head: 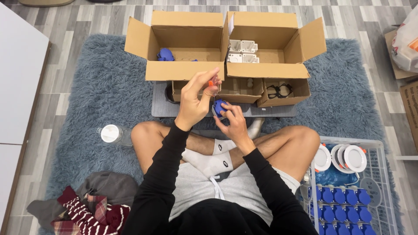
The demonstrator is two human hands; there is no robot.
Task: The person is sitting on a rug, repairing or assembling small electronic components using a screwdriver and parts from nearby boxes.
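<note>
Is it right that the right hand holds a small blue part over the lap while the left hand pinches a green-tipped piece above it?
Not quite: in the head view the piece pinched by the left hand is orange-tipped, not green. The right hand does hold the small blue part.

The person wears a black top with long sleeves that go all the way down to the wrists. The left hand (195,102) and the right hand (233,122) are bare, with no gloves and no rings that I can see. The shorts are light grey and soft-looking, with a white string at the waist. The knees and lower legs are bare. On the feet are white socks, each with a small dark mark on the side.
</note>
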